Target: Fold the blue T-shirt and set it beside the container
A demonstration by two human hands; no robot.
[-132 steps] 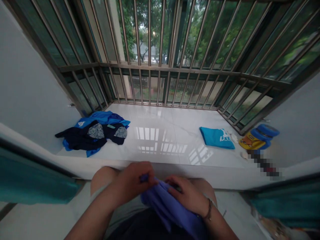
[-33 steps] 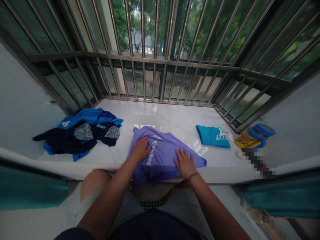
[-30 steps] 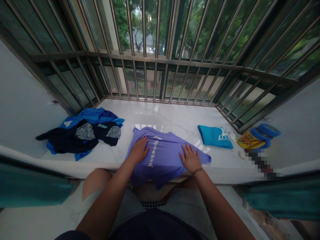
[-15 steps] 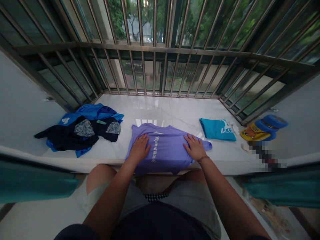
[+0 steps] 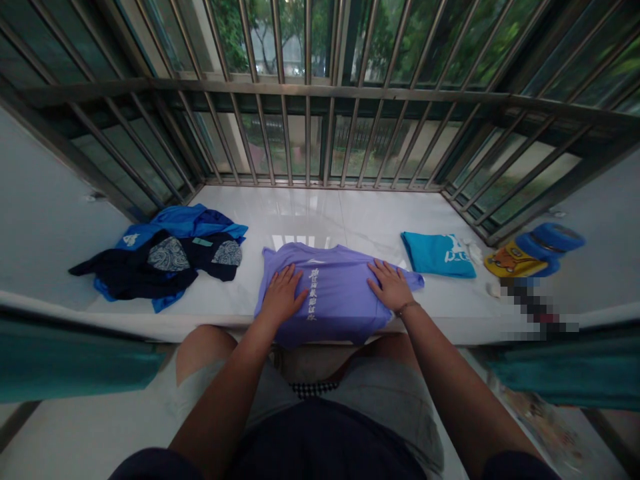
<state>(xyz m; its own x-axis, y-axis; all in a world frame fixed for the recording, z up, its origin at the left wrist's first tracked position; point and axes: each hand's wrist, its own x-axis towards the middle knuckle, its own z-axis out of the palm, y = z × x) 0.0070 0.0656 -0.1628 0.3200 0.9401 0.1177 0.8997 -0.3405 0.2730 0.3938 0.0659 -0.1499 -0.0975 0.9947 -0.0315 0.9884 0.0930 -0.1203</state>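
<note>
Lilac T-shirt [image 5: 333, 293] now lies flat on the marble sill [image 5: 320, 213], no longer bunched in the hands.

Both hands press down on it, fingers spread, neither pinching: left hand [image 5: 283, 295] at the shirt's 8 o'clock, right hand [image 5: 391, 285] at 3 o'clock by the sleeve. The shirt sits at the sill's near edge, with a heap of navy and blue clothes [image 5: 160, 257] at 9 o'clock and a folded teal shirt [image 5: 437, 257] at 2 o'clock.

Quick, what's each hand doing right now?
Left hand: open, fingers spread flat on the lavender T-shirt, not gripping.
Right hand: open, resting flat on that shirt, not gripping.
</note>
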